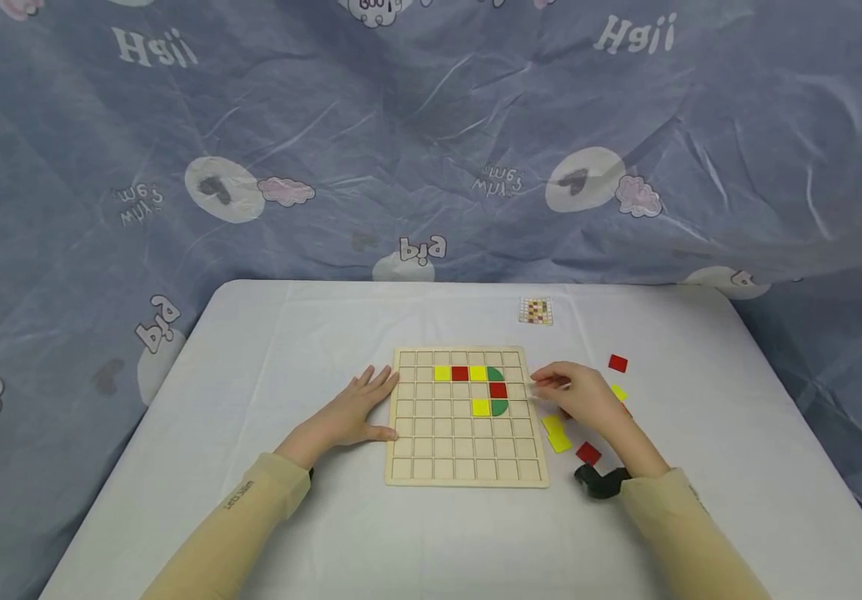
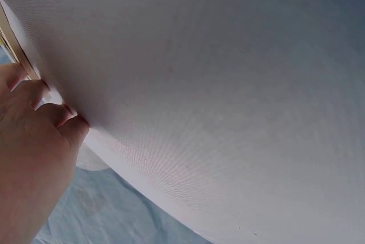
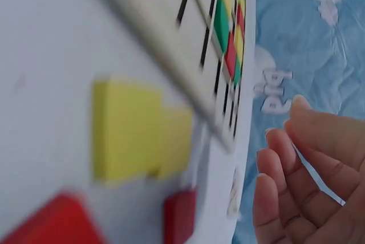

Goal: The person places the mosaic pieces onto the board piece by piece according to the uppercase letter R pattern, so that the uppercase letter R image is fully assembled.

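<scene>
A wooden grid board lies flat on the table with several yellow, red and green tiles in its cells. Two green pieces have a rounded corner. My left hand is spread at the board's left edge, fingertips and thumb right at the rim; in the left wrist view that hand rests its fingers along the edge. My right hand hovers just off the board's right edge, fingers loosely bent. The right wrist view shows this hand with nothing between thumb and fingers.
Loose yellow tiles and a red tile lie right of the board. Another red tile sits farther back. A small printed pattern card lies behind the board. A patterned blue-grey sheet hangs behind the white table.
</scene>
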The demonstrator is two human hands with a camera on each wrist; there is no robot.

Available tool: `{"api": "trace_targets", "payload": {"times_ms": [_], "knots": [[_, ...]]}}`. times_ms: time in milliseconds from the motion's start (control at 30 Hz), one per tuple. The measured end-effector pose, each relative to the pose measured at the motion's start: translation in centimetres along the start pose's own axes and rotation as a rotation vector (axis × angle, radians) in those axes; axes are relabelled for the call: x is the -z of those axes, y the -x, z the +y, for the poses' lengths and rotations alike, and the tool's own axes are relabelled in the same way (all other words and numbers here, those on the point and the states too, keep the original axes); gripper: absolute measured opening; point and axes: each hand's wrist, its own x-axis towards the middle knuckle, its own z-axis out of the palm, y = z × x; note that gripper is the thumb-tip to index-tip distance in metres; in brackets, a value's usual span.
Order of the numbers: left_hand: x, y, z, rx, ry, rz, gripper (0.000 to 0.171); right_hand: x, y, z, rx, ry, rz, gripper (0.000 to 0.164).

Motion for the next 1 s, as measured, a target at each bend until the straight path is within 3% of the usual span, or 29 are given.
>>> {"api": "trace_targets", "payload": {"times_ms": [200, 367, 633, 1000], "knots": [[-0.1, 0.0, -0.1, -0.005, -0.001, 0.0, 0.1, 1.3, 0.9, 3.3, -0.047, 0.016, 0.016, 0.031], [0.0, 0.0, 0.0, 0.003, -0.009, -0.004, 0.1, 1.5, 1.3, 4.7, -0.072, 0.025, -0.018, 0.035], [0.0, 0.1, 0.0, 0.01, -0.004, -0.009, 0.101, 1.0, 1.4, 5.0, -0.044, 0.094, -0.044, 0.031], [0.0, 0.0, 0.0, 0.005, -0.006, -0.005, 0.1, 0.8, 1.6, 5.1, -0.081, 0.098, -0.041, 0.03]]}}
